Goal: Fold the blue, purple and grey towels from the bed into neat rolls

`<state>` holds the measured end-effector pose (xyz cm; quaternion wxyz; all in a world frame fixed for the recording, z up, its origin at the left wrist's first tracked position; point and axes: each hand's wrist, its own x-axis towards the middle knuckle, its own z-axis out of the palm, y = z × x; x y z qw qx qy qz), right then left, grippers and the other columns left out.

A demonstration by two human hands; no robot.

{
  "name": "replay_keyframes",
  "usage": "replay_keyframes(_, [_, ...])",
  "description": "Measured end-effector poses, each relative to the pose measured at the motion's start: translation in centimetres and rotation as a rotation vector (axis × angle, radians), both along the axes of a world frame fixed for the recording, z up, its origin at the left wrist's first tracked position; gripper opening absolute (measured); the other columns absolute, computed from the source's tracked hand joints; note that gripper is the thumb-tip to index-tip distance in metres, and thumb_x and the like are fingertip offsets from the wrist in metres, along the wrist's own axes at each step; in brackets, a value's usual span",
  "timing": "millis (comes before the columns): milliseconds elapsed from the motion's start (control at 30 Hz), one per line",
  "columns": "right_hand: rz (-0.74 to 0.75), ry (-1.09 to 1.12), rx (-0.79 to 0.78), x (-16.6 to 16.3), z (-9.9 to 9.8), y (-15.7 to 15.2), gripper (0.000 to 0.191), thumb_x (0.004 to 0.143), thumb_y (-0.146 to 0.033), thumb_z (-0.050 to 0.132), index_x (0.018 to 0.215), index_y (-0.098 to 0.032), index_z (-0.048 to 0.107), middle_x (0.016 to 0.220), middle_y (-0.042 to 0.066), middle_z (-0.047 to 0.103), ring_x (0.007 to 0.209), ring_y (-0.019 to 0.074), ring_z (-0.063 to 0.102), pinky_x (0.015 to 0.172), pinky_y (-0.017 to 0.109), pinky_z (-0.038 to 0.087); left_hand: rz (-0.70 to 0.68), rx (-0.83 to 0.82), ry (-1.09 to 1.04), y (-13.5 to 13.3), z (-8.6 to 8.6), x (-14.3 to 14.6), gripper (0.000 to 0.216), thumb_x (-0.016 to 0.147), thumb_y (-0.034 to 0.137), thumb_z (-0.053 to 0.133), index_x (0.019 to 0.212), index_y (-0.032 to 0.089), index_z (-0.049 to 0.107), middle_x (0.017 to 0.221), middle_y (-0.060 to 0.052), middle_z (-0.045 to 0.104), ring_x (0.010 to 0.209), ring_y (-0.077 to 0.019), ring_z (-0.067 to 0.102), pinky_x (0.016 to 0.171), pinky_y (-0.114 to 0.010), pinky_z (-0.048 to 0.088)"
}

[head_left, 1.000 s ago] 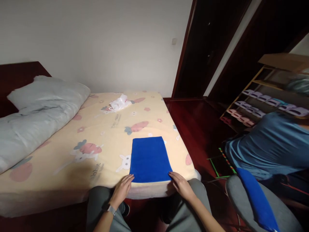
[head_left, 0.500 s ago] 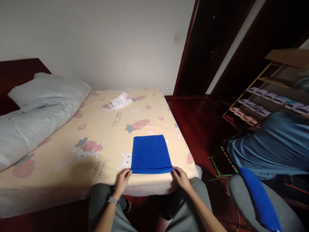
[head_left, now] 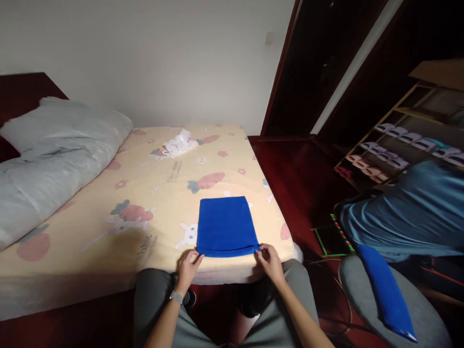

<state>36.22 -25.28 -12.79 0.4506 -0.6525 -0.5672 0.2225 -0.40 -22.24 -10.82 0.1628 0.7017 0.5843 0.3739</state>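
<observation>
A blue cloth lies flat on the bed near its front edge, roughly square, with a narrow folded strip along the side closest to me. My left hand, with a watch on its wrist, pinches the near left corner between thumb and fingers. At the near right corner my right hand is closed on the cloth, which bunches up a little at the fingertips. Both hands rest low, at the mattress edge.
The bed has a printed yellow sheet. On it lie a white plastic bag and a grey quilt. To the right are a grey stool with a folded blue cloth and a shoe rack.
The view has tilted down slightly. The strip along the cloth's near edge looks narrower, and the right corner is now bunched inward under my right fingers. My left fingertips have shifted slightly inward.
</observation>
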Motion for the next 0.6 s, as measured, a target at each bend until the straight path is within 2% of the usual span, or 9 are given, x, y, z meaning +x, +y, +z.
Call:
replay_keyframes(200, [-0.012,0.054,-0.054,-0.3,0.7,-0.2,0.038,0.089,-0.058,0.055,0.095,-0.021,0.063,0.099,0.01,0.069,0.096,0.0271,0.064,0.093,0.043,0.05,0.079,-0.08,-0.154,0.2,-0.6,0.2,0.031,0.085,0.051,0.065,0.091,0.021,0.062,0.087,-0.005,0.072,0.08,-0.0201,0.069,0.074,-0.033,0.057])
replay_keyframes(333, [-0.005,0.188,-0.114,-0.2,0.9,0.0,0.041,0.087,-0.063,0.054,0.087,-0.022,0.057,0.087,0.007,0.07,0.085,0.0248,0.067,0.082,0.037,0.053,0.06,-0.136,-0.293,0.7,-0.8,0.2,0.032,0.087,0.052,0.061,0.089,0.02,0.058,0.082,-0.005,0.07,0.077,-0.0185,0.07,0.071,-0.03,0.057])
replay_keyframes(433, [-0.003,0.23,-0.134,0.3,0.8,0.5,0.042,0.087,-0.065,0.053,0.081,-0.024,0.05,0.081,0.005,0.068,0.077,0.0231,0.067,0.075,0.034,0.053,0.037,-0.148,-0.291,1.2,-0.3,-0.1,0.031,0.089,0.05,0.057,0.083,0.02,0.055,0.076,-0.003,0.067,0.073,-0.0167,0.068,0.069,-0.028,0.056])
replay_keyframes(600, [0.008,0.142,-0.16,0.9,0.8,1.9,0.038,0.087,-0.064,0.049,0.084,-0.026,0.048,0.078,0.004,0.067,0.074,0.0243,0.067,0.072,0.036,0.053,0.043,-0.165,-0.259,2.0,0.5,-0.6,0.029,0.088,0.048,0.055,0.077,0.022,0.054,0.07,-0.001,0.065,0.067,-0.0163,0.066,0.063,-0.026,0.054])
